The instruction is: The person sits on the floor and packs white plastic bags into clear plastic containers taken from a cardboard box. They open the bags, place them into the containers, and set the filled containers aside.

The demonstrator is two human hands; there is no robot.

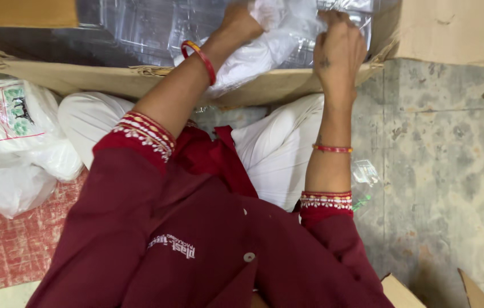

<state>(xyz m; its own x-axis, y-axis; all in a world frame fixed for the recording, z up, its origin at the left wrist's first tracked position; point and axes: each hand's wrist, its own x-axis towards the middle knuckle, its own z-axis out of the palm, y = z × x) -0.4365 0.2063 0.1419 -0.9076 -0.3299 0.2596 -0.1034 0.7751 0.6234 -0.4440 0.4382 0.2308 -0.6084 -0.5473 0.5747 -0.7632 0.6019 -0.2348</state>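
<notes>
Both my hands reach into a large open cardboard box (111, 80) in front of my knees. My left hand (241, 24) grips a white plastic bag (253, 57) that hangs over the box's near wall. My right hand (339, 48) is closed on the crinkled clear plastic (345, 8) at the bag's top, just to the right. Shiny clear plastic packs (139, 28) fill the inside of the box. I wear a maroon top with embroidered cuffs and bangles on both wrists.
White plastic bags (19, 131), one with a printed label, lie on a red patterned mat (13, 239) to my left. A small clear plastic piece (364, 174) rests on the grey stone floor (447, 171) at my right. Cardboard flaps (470, 288) show at the bottom right.
</notes>
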